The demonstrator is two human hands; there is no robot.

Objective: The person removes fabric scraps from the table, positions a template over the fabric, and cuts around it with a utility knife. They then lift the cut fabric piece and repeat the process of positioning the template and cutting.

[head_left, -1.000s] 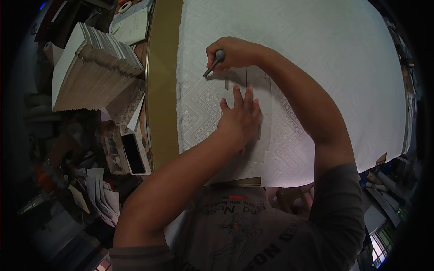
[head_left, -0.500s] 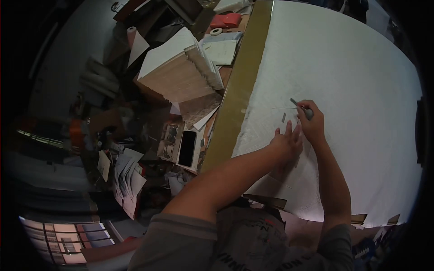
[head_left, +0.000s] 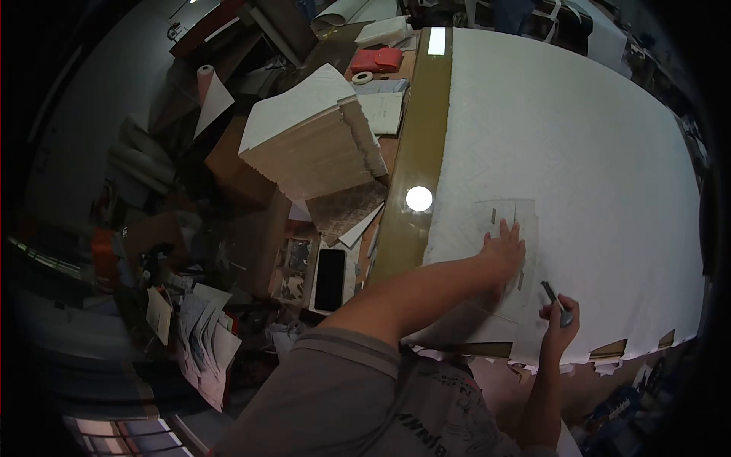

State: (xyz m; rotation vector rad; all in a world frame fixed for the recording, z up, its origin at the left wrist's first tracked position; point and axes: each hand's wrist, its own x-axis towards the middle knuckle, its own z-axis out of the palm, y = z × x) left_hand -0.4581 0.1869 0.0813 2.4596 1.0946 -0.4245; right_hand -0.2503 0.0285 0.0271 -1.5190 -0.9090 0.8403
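Observation:
My left hand (head_left: 504,255) lies spread over a clear, straight-edged plate (head_left: 529,228) on a large white sheet (head_left: 579,152). Its fingers are apart and seem to press the plate down; part of the plate is hidden under the palm and forearm. Small dark strips show on the plate. To the right, near the sheet's near edge, my right hand (head_left: 560,316) is closed around a grey utility knife (head_left: 565,315) with a dark, slim end pointing up and left. The knife is clear of the plate.
Left of the sheet runs a brown table border (head_left: 411,152) with a bright reflection. Beyond it stand a thick stack of paper (head_left: 312,152), a black phone (head_left: 330,279), a red case (head_left: 377,60) and a tape roll (head_left: 362,78). Loose papers (head_left: 202,335) hang at lower left.
My right hand has drawn back toward me with the knife, away from the left hand and the plate's edge. My left hand stays on the plate. The camera view has shifted.

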